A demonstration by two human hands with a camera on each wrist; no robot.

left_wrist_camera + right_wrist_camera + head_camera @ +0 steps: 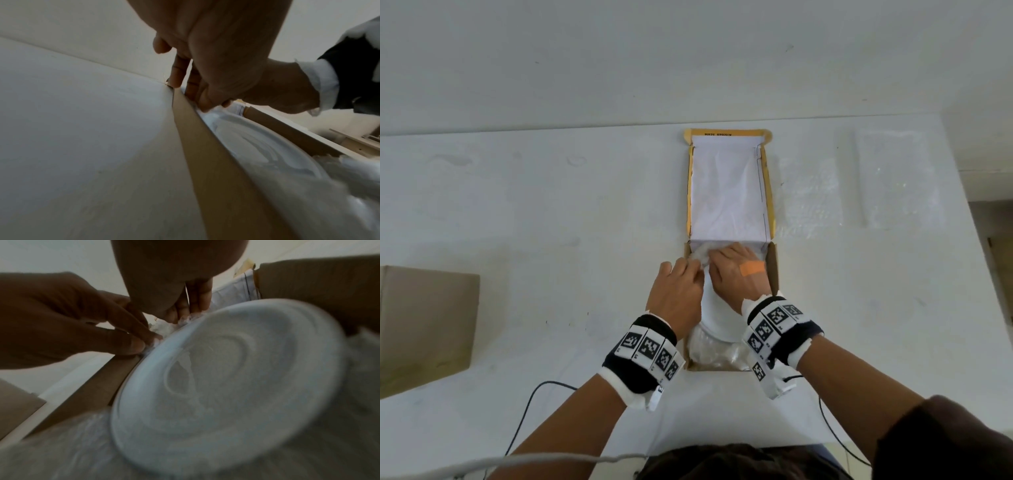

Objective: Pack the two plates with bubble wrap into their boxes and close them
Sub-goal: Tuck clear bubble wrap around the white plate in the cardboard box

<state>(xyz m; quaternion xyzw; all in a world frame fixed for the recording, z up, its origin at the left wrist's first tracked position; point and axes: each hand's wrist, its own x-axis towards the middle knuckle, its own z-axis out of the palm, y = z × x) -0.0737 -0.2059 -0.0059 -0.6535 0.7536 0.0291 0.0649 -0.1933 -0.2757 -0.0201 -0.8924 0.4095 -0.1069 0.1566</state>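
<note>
An open cardboard box [773,270] stands mid-table, its white-lined lid [726,192] folded back flat. Inside, a white plate [717,320] lies on bubble wrap [714,358]. At the box's far end both hands meet over a bunched edge of the wrap [698,255]. My left hand [690,270] pinches it at the plate's rim, by the left wall [205,146]. My right hand [717,258] curls its fingers [185,313] into the same bunch. In the right wrist view the plate [226,386] fills the frame, with wrap [72,443] under it.
A closed brown cardboard box [424,325] sits at the table's left edge. Two flat sheets of bubble wrap [808,195] [897,178] lie to the right of the open box. Thin cables [527,411] run over the near table edge.
</note>
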